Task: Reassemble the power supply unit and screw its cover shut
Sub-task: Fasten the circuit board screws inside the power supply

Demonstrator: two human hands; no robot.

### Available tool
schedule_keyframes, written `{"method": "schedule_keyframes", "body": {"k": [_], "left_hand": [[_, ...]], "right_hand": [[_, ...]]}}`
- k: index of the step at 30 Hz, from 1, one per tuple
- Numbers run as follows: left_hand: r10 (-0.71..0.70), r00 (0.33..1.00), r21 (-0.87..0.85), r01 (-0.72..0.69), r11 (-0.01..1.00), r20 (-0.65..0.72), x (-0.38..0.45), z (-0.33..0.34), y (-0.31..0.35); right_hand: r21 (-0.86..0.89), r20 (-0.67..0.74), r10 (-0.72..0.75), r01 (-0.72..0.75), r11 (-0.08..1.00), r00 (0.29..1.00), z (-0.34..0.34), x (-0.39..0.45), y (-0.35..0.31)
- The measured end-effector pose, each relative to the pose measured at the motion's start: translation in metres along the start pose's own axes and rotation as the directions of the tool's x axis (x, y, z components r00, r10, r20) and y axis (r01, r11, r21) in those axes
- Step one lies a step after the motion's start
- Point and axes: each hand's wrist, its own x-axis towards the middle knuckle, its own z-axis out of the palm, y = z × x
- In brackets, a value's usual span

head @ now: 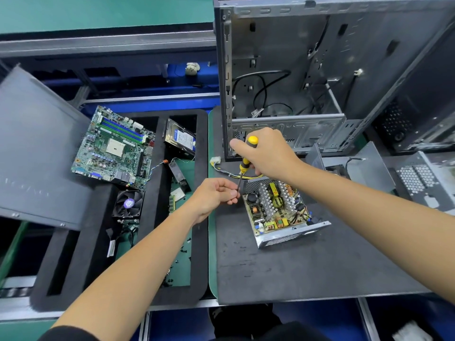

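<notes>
A dark mat (307, 267) covers the workbench. The left hand (216, 195) pinches its fingertips together around the screwdriver (246, 161) tip, perhaps on a screw too small to tell. The right hand (268, 153) grips the yellow-and-black handle. Just beside them the power supply unit (278, 210) lies open on the mat, its circuit board bare. An empty computer case (320, 70) stands behind; a motherboard (113, 148) rests on the foam tray (200, 217) at left

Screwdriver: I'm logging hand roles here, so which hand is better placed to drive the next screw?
Right. The right hand already grips the screwdriver by its handle above the power supply unit; the left hand only pinches near the shaft's tip.
</notes>
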Motion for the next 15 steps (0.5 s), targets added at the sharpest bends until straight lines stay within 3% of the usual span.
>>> {"method": "schedule_keyframes", "body": {"k": [7,15], "left_hand": [[0.026,1.000,0.032,-0.026,0.999,0.005,0.0004,0.0022,-0.0014],[0.080,0.997,-0.005,-0.080,0.997,-0.007,0.0029,0.0026,-0.0006]], "right_hand": [[-0.035,0.003,-0.014,0.014,0.999,1.000,0.0025,-0.0029,0.0040],[0.042,-0.044,0.038,-0.036,0.998,0.998,-0.0014,-0.0032,0.0048]]}}
